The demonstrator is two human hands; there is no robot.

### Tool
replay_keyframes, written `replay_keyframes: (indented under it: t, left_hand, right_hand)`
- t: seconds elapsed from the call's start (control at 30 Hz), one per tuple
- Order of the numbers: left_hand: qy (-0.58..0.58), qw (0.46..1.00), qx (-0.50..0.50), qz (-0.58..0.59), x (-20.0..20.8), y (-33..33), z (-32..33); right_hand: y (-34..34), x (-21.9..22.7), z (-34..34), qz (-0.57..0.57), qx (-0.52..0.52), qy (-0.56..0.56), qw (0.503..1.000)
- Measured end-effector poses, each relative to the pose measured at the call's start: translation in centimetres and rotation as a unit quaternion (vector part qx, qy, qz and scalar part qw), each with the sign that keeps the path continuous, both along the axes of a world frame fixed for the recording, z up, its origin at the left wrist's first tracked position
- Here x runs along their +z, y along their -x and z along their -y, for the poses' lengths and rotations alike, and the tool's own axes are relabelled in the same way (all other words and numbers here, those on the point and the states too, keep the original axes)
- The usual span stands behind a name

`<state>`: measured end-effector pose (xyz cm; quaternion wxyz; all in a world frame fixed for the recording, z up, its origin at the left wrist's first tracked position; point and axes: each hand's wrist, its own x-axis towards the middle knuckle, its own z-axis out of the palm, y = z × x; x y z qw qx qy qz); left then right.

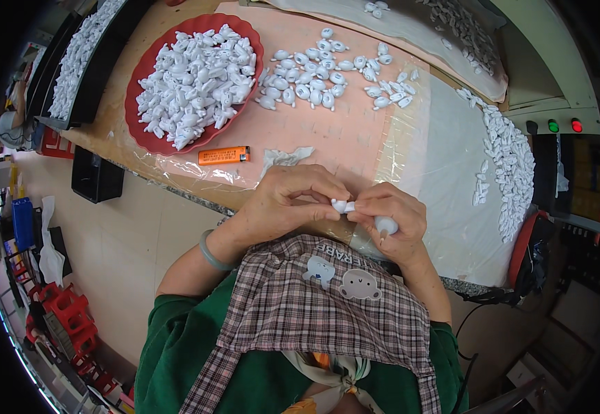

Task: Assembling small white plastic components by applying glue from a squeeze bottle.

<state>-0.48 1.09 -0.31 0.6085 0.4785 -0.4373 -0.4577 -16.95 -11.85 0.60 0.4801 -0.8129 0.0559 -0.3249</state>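
Just beyond my apron, my left hand (296, 198) pinches a small white plastic figure piece (339, 205) between thumb and fingertips. My right hand (398, 212) meets it from the other side, its fingertips closed on another small white part (351, 206) that touches the piece. Also tucked in the right hand is a small whitish squeeze bottle (386, 224) with a thin tip; most of it is hidden by the fingers. A crumpled white tissue (286, 158) and an orange lighter (224, 155) lie beyond my left hand.
A red scalloped bowl (134, 110) heaped with white pieces stands at the far left. Several white egg-shaped parts (307, 76) are scattered on the pink sheet (345, 131). A long pile of small white parts (510, 162) lies at right, near a machine housing (555, 103) with green and red buttons.
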Motion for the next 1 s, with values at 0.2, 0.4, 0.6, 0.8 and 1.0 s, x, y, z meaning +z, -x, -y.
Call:
replay_keyframes:
  t: [0.2,0.4,0.6,0.8,1.0]
  left_hand:
    - [0.039,0.996,0.009,0.085,0.1,-0.2,0.3]
    - [0.057,0.989,0.003,0.138,0.8,0.0,0.0]
    - [0.111,0.977,-0.004,0.183,1.0,0.4,-0.3]
    - [0.138,0.961,0.000,0.240,1.0,0.5,-0.4]
    - [0.143,0.954,0.005,0.263,1.0,0.6,-0.5]
  right_hand:
    - [0.2,-0.2,0.2,0.016,0.017,0.064,0.998]
    - [0.6,0.5,-0.2,0.035,0.014,0.118,0.992]
    - [1.1,0.5,-0.6,0.061,0.030,0.138,0.988]
    - [1.5,-0.1,-0.6,0.063,0.043,0.150,0.986]
    - [1.6,-0.4,-0.7,0.072,0.043,0.152,0.985]
